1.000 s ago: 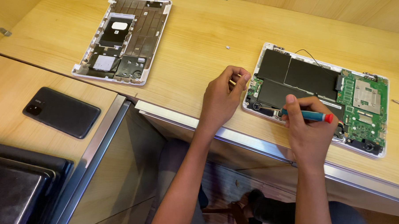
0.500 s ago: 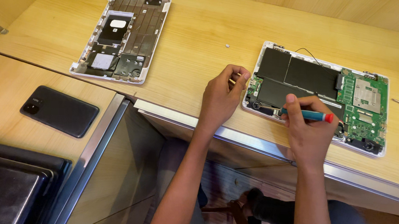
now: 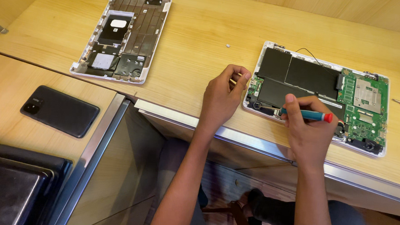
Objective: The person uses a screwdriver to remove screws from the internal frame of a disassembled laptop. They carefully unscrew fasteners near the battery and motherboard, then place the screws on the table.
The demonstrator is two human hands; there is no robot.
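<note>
Light wooden desk [image 3: 188, 76] with warm grain, edged at the near side by a brushed metal strip [image 3: 234, 135]. Lower wooden surface [image 3: 14, 88] at the left, stepped down and bordered by another metal rail [image 3: 97, 144]. Wood-panelled wall [image 3: 327, 8] behind. Dim, shadowed space beneath the desk. Soft, even, warm lighting throughout.
</note>
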